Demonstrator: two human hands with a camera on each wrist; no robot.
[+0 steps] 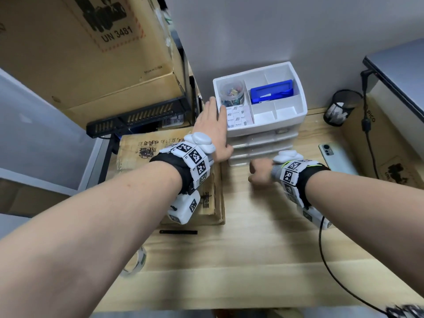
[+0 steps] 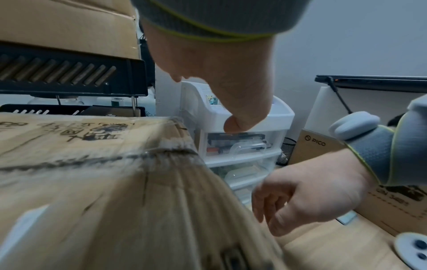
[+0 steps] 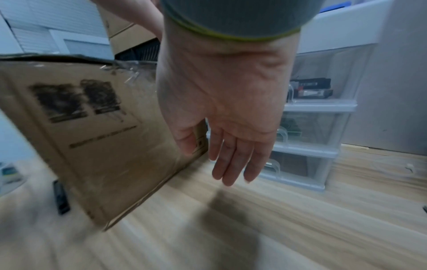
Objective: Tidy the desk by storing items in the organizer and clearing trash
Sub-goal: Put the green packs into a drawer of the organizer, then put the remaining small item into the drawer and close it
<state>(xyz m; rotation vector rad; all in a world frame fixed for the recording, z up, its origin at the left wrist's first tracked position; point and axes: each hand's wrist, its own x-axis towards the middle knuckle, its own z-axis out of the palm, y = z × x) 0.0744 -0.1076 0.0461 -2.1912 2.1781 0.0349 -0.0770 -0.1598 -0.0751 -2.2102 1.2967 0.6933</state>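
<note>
The white desk organizer (image 1: pixel 296 97) stands against the wall, with open compartments on top and clear drawers (image 1: pixel 263 138) below. Its top holds a clear jar of coloured clips (image 1: pixel 231 91), a blue case (image 1: pixel 271 91) and a notes pad (image 1: pixel 238 117). My left hand (image 1: pixel 218 127) lies flat against the organizer's left rim with straight fingers, and its thumb (image 2: pixel 233 126) touches the front edge above the top drawer. My right hand (image 1: pixel 259 171) hangs in front of the lowest drawers. Its fingers (image 3: pixel 228 160) are straight and relaxed and hold nothing.
A cardboard box (image 1: pixel 169 161) sits left of the organizer under my left wrist. A roll of clear tape (image 1: pixel 135 262) and a black strip (image 1: pixel 178 232) lie at front left. A phone (image 1: pixel 337 157), a mesh cup (image 1: pixel 341 106), a PICO box (image 1: pixel 390 143) and a laptop (image 1: pixel 394 72) stand at right.
</note>
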